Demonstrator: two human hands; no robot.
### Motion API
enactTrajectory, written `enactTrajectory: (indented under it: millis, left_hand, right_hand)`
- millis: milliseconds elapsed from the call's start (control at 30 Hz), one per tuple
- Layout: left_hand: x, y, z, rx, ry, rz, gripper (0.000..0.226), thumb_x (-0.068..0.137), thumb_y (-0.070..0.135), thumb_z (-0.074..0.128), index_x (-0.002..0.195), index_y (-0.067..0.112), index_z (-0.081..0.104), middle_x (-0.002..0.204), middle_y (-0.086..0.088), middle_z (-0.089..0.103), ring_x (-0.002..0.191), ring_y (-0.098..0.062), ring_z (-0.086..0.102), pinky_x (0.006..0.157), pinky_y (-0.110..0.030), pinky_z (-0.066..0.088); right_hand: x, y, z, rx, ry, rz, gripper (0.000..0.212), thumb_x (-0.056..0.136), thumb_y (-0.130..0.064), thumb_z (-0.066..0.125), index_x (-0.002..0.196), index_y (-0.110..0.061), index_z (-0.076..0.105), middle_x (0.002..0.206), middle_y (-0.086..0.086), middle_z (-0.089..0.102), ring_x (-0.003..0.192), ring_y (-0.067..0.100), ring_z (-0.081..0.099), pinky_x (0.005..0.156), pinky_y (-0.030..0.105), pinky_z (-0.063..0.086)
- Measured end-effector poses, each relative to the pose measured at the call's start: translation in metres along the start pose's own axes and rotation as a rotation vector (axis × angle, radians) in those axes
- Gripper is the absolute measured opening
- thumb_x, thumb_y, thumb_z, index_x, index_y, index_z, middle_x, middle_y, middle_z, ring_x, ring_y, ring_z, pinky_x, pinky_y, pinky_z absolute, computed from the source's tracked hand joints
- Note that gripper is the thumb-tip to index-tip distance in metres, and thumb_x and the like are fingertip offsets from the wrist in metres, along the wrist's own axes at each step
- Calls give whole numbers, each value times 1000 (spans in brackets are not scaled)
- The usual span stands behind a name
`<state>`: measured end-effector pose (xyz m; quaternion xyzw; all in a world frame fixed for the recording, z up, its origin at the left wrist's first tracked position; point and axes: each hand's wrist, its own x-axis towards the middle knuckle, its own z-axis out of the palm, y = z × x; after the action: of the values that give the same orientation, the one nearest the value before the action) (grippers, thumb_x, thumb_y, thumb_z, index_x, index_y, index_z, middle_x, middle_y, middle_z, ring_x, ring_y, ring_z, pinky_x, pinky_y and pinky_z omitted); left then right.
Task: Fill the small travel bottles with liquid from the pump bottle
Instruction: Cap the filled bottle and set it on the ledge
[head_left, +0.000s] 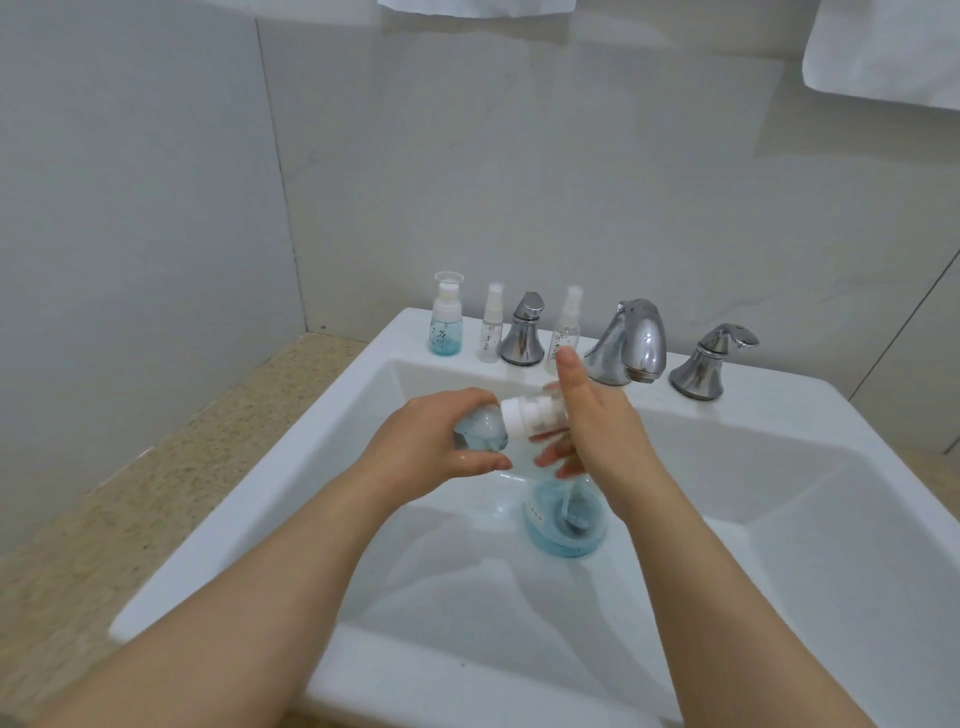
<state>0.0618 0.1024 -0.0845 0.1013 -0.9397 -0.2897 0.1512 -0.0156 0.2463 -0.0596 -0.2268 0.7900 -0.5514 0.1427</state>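
My left hand (436, 441) grips a small travel bottle (480, 431) part-filled with blue liquid and holds it sideways over the basin, its white pump cap (530, 413) pointing right. My right hand (597, 431) holds the upper part of the big clear pump bottle (566, 525), which stands in the sink with blue liquid at its bottom. Its fingers show through the clear plastic and its index finger points up. The small bottle's cap sits against my right palm. On the back ledge stand another travel bottle (445, 322) holding some blue liquid and two clear spray bottles (491, 327) (567, 327).
The white sink (260, 493) has a chrome faucet (631, 338) with a handle on each side (522, 332) (711, 364) on its back ledge. A speckled stone counter (130, 493) lies to the left. White towels (883, 47) hang above at the top right.
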Motion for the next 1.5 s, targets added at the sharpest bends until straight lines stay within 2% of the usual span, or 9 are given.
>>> enactTrajectory:
  millis: [167,300,467,700,800,933,1133,1300,1500]
  left_hand:
    - [3,-3,4,-116,13,-31,51,68,39,76,114,28,56,102,8,63,90,-11,57,82,-28,48]
    - [3,-5,6,-113,-26,-37,47,68,40,76,110,30,57,97,8,64,87,-11,58,80,-29,49]
    - [3,-3,5,-182,0,-36,47,69,36,77,111,31,57,98,9,64,87,-9,58,77,-21,47]
    - [1,-2,4,-142,-63,-23,46,69,37,76,110,29,57,99,7,65,90,-12,61,83,-31,51]
    - [1,-3,3,-187,-26,-27,47,69,36,77,111,30,57,100,8,65,89,-9,59,79,-22,48]
    - [-1,-4,4,-174,-98,-15,39,68,37,77,102,30,58,89,12,63,81,-5,58,73,-17,46]
    - [1,-3,3,-295,-146,-59,31,70,33,76,95,33,58,89,10,64,78,-2,57,72,-18,48]
    - [0,1,7,-271,-162,-56,25,70,33,76,81,39,55,75,12,60,66,-1,54,61,-11,43]
    - [-1,0,3,-426,-197,-117,19,72,28,75,86,28,63,84,0,67,77,-14,62,74,-32,54]
  right_hand:
    - [2,3,-9,415,-214,-41,32,85,3,60,105,-23,55,107,7,61,95,21,61,88,32,53]
    - [-1,2,3,79,-27,14,24,87,-36,61,95,-14,55,74,6,63,55,15,58,55,26,53]
    - [2,3,2,473,-189,63,35,90,-14,58,120,-25,46,107,5,60,91,18,62,89,34,52]
    - [0,5,7,139,-59,-2,35,86,-42,59,111,-17,55,85,3,64,69,15,62,67,27,54]
    - [0,3,-1,374,-225,9,34,87,-18,62,115,-34,52,99,8,63,88,21,64,84,33,55]
    - [0,4,0,150,-81,22,28,85,-27,65,106,-9,63,72,6,64,59,17,58,61,25,54]
    - [-1,3,-5,322,-206,5,36,84,-9,66,109,-31,55,85,5,60,55,11,51,55,24,41]
    - [1,8,7,81,-27,22,27,86,-42,60,95,-17,57,74,1,55,46,13,46,43,20,37]
    - [1,7,0,321,-211,39,37,83,-7,67,115,-20,53,75,4,57,48,9,53,46,20,46]
